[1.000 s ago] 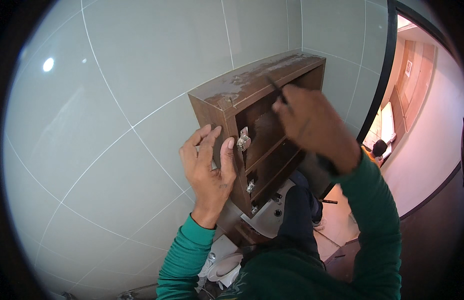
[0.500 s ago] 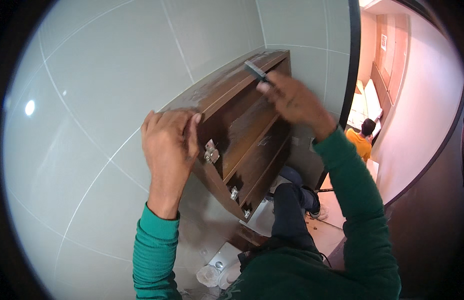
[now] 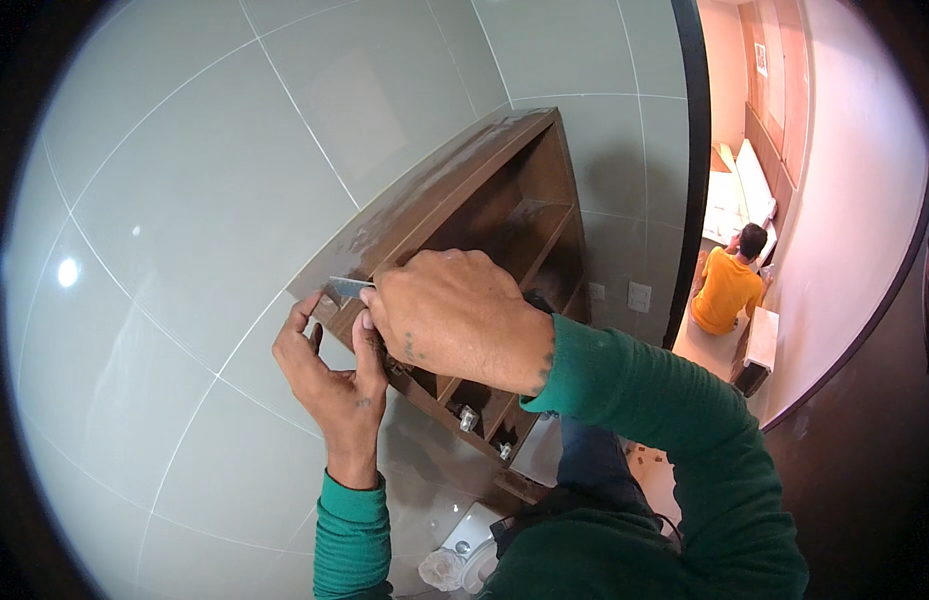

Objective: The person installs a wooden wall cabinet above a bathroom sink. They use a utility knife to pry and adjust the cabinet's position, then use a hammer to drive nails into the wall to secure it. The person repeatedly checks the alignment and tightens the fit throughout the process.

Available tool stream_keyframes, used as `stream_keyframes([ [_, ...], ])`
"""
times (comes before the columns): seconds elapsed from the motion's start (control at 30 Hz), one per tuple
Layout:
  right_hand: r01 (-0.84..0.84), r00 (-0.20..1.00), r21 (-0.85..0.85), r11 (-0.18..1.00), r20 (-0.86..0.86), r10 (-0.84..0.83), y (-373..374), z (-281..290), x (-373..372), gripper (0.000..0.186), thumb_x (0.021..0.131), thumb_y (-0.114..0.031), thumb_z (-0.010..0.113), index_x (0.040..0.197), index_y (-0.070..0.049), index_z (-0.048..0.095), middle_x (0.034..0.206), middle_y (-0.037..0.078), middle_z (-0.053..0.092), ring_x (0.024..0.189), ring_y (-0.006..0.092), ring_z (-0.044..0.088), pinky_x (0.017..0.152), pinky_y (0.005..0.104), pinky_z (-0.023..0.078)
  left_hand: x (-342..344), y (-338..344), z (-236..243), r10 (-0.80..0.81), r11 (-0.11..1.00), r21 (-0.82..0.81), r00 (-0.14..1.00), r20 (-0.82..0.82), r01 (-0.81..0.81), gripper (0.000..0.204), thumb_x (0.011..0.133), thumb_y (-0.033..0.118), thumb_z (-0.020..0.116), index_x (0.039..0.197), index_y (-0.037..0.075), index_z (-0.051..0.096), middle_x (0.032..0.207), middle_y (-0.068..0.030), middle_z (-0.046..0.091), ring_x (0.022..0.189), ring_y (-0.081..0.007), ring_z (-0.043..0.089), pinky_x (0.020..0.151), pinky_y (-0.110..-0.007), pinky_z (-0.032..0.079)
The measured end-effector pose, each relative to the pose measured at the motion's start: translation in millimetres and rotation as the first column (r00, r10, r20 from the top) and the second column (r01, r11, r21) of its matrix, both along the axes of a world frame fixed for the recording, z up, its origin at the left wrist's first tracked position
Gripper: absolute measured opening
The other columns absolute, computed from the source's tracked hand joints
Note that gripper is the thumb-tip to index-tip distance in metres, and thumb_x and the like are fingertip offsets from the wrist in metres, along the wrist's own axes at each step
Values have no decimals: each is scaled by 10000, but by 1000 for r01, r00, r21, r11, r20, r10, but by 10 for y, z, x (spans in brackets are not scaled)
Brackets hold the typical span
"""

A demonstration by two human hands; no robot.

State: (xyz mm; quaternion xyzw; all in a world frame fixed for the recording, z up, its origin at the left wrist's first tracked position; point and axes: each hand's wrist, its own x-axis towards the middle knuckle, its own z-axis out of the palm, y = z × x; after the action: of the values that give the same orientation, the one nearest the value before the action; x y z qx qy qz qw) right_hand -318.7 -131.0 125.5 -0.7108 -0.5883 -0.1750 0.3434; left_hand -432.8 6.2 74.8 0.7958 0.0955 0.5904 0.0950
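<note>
A brown wooden cabinet (image 3: 440, 215) with no door in place hangs tilted in my view against the tiled wall, its shelves facing right. My right hand (image 3: 455, 315) is closed around a flat-bladed hand tool (image 3: 350, 287); most of its handle is hidden in my fist. The blade lies at the cabinet's near top corner. Just beneath the blade, my left hand (image 3: 335, 385) is open, thumb and forefinger spread around that corner, with the fingertips touching it. Metal hinges (image 3: 469, 418) sit along the cabinet's near side panel; the uppermost is partly behind my hands.
Below are a white toilet (image 3: 477, 535) and a crumpled plastic bag (image 3: 442, 569). A wall socket (image 3: 639, 297) is on the right-hand tiles. Past the dark door frame (image 3: 693, 180), a person in a yellow shirt (image 3: 725, 290) sits near a box-like piece (image 3: 763, 345).
My right hand has brought the tool from the cabinet's far top edge to the near corner. My left hand has shifted lower and spread its fingers. The yellow-shirted person comes more into view.
</note>
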Motion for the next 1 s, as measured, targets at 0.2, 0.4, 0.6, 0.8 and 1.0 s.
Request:
stream_keyframes([
  [0.2, 42, 976, 195, 980, 204, -83, 34, -119, 509, 302, 969, -259, 618, 787, -36, 711, 705, 171, 695, 628, 345, 710, 584, 455, 576, 47, 30, -17, 1, 1000, 2, 999, 33, -1, 399, 933, 118, 751, 1258, -4, 555, 1272, -154, 600, 1201, -273, 608, 1008, -469, 528],
  [0.4, 161, 968, 265, 951, 146, -204, -109, -112, 1235, 389, 1008, -335, 579, 819, -11, 685, 743, 224, 667, 673, 403, 671, 638, 505, 539, 20, 9, -7, -12, 996, -87, 1000, 23, 14, 445, 890, 82, 791, 1261, -17, 564, 1252, -166, 579, 1214, -287, 615, 1030, -455, 532],
  [0.6, 407, 913, 26, 913, -9, -407, -167, -59, 1774, 445, 1012, -388, 573, 844, 0, 712, 756, 253, 667, 708, 429, 679, 675, 518, 555, 5, 16, 6, -6, 996, -87, 1000, -5, 6, 433, 907, 115, 782, 1257, 0, 556, 1255, -163, 611, 1215, -287, 625, 1024, -487, 531],
  [0.8, 460, 887, 92, 883, -98, -452, -365, -116, 2315, 424, 998, -371, 583, 842, -5, 732, 794, 232, 702, 769, 404, 707, 710, 526, 571, -5, -16, 85, -1, 997, -76, 999, -36, -2, 408, 936, 161, 762, 1257, 27, 549, 1241, -154, 650, 1194, -266, 629, 1007, -492, 530],
  [1.0, -15, 999, 150, 989, 51, 7, -198, -134, 581, 326, 1023, -251, 541, 880, -2, 695, 703, 190, 685, 631, 354, 712, 580, 444, 590, -18, -20, 25, -6, 992, -124, 1000, -23, 4, 411, 950, 154, 742, 1283, 36, 531, 1276, -156, 637, 1225, -262, 606, 991, -480, 537],
])
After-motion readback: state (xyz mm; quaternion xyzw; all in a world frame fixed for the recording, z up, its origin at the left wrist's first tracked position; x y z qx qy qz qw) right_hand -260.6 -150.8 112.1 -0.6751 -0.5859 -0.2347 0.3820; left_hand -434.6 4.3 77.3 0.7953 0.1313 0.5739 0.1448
